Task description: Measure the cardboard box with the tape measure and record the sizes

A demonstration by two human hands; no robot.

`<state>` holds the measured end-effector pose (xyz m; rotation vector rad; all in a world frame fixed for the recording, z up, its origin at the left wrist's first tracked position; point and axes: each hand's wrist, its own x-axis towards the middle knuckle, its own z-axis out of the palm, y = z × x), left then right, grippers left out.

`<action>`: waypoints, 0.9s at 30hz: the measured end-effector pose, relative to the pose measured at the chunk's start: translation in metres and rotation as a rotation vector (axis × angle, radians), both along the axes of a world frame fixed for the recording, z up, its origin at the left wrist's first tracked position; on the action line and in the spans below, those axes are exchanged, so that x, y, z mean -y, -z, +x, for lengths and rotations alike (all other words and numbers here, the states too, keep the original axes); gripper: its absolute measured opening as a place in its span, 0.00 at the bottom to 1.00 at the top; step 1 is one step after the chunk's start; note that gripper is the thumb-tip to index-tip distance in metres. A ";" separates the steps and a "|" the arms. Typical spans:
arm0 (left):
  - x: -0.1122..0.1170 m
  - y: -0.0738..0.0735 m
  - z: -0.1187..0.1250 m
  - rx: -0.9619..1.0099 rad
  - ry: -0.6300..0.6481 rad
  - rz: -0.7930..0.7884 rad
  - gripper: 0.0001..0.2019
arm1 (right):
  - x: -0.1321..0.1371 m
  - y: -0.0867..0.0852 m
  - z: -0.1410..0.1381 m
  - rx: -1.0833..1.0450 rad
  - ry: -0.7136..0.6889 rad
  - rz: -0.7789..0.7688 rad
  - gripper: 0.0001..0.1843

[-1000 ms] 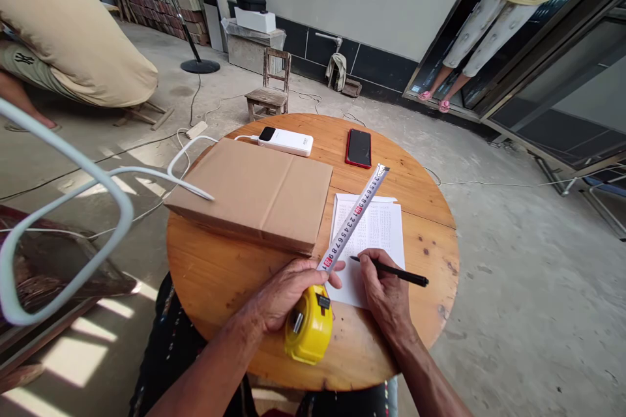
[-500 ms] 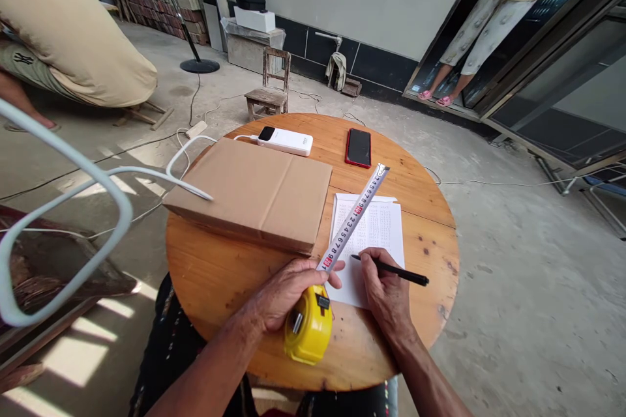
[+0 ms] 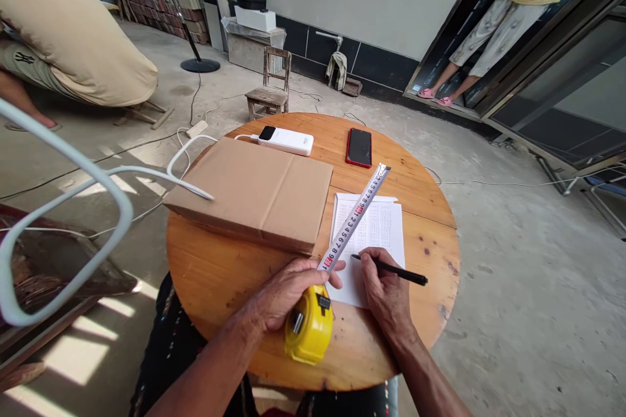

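My left hand (image 3: 293,290) grips a yellow tape measure (image 3: 309,332), its thumb on the blade near the case mouth. The pulled-out blade (image 3: 353,221) slants up and to the right across a white sheet of paper (image 3: 386,234) with rows of small writing. Between the fingers of my right hand (image 3: 386,293) is a black pen (image 3: 403,272), its tip at the paper just right of the blade. A closed cardboard box (image 3: 254,189) lies to the left of the paper.
On the round wooden table (image 3: 430,247) are also a white power bank (image 3: 286,141) and a red-cased phone (image 3: 359,147). A white cable (image 3: 112,189) loops at the left. A small chair (image 3: 268,94) stands behind. One person crouches at left; another stands in the doorway.
My hands, the tape measure and the pen stay almost still. The person in the doorway has leaned slightly to the right.
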<state>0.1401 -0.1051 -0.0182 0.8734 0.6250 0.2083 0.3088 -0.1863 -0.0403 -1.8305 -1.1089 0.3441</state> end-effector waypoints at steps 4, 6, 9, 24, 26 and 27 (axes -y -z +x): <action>0.000 0.000 -0.001 -0.012 0.002 0.012 0.10 | 0.000 -0.002 -0.001 -0.008 -0.011 -0.008 0.11; 0.000 0.000 -0.001 -0.009 -0.001 0.002 0.10 | 0.000 -0.002 -0.001 -0.009 -0.014 -0.013 0.11; 0.000 -0.001 0.000 -0.011 -0.007 -0.010 0.10 | 0.002 0.000 -0.001 -0.014 -0.023 -0.023 0.11; 0.000 0.001 0.000 0.005 -0.001 -0.030 0.10 | 0.001 -0.002 0.000 -0.018 -0.013 -0.004 0.11; 0.000 0.001 -0.001 0.000 -0.005 -0.017 0.10 | 0.002 -0.002 0.001 -0.023 0.006 0.012 0.11; 0.000 0.001 -0.001 0.005 -0.005 -0.024 0.10 | 0.003 -0.002 0.001 -0.032 0.021 0.017 0.11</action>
